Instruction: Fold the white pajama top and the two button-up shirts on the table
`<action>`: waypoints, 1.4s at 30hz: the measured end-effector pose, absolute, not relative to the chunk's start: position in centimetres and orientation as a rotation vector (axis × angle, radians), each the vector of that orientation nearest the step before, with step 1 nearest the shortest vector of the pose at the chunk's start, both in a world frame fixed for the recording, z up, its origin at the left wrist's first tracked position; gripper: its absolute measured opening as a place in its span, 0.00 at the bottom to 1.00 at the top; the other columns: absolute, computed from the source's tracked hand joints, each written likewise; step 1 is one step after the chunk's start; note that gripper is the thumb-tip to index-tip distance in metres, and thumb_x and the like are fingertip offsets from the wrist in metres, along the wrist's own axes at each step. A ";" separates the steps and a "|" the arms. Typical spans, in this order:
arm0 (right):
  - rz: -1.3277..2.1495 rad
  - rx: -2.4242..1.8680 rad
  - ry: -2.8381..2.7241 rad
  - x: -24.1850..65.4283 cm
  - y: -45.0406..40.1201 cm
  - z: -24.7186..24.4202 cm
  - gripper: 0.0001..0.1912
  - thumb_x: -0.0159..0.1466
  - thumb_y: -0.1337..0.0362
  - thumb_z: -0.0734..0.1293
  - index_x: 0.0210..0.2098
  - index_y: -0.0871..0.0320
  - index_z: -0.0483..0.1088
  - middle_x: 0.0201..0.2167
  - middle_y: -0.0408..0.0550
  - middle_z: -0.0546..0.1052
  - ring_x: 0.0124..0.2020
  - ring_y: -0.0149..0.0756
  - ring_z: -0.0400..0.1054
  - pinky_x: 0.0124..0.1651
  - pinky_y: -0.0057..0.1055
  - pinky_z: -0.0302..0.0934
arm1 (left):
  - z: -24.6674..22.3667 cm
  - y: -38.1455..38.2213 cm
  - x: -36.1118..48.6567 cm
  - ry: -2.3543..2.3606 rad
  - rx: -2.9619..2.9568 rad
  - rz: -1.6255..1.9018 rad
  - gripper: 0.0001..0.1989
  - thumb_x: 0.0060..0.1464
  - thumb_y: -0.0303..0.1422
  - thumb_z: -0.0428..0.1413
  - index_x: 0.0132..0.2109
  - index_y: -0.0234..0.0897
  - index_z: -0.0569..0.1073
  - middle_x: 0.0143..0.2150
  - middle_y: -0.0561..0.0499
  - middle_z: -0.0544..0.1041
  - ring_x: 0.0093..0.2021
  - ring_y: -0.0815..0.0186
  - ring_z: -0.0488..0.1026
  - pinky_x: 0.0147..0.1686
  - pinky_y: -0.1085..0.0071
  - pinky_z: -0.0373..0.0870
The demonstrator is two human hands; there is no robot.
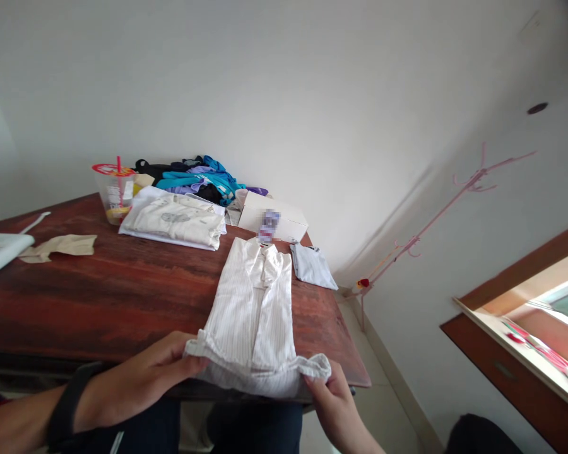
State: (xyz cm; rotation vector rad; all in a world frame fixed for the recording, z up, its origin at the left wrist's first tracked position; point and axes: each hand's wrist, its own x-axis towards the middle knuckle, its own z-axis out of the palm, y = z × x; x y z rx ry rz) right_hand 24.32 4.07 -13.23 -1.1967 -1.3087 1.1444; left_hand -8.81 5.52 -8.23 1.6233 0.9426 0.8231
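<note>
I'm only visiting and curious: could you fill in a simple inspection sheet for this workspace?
Surface: reddish-brown table, wood-like.
Job's things: striped shirt, laid collar away from the person, lower edge at the table's near edge.
Clutter: cup with straw, heap of clothes, white box, folded pale garment, folded grey-blue garment, beige scrap.
Hands: left hand and right hand each grip a lower corner of the shirt.
Cables: none certain; thin white strip at left, possibly a cord.
Surroundings: plain wall; pink stand at right.
</note>
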 end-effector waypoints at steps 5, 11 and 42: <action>1.474 -1.087 -1.003 22.1 5.9 -12.1 0.19 0.57 0.50 0.77 0.38 0.55 0.72 0.30 0.42 0.73 0.29 0.32 0.64 0.31 0.26 0.58 | -8.6 6.7 -8.0 0.948 1.369 0.685 0.24 0.55 0.53 0.60 0.50 0.43 0.83 0.48 0.47 0.83 0.53 0.51 0.76 0.55 0.63 0.71; 1.530 -1.110 -0.921 21.5 9.2 -12.3 0.20 0.55 0.53 0.78 0.35 0.56 0.68 0.28 0.39 0.72 0.27 0.29 0.61 0.29 0.24 0.55 | -11.2 11.2 -7.6 1.055 1.266 0.727 0.31 0.54 0.51 0.62 0.61 0.42 0.73 0.50 0.47 0.79 0.52 0.55 0.75 0.47 0.66 0.72; 0.852 -1.551 -1.817 24.1 16.1 -16.6 0.11 0.64 0.55 0.68 0.32 0.56 0.72 0.22 0.40 0.70 0.26 0.33 0.63 0.30 0.29 0.52 | -14.3 17.5 -7.8 1.311 2.101 0.573 0.19 0.66 0.47 0.49 0.50 0.41 0.77 0.31 0.52 0.76 0.32 0.62 0.75 0.37 0.70 0.67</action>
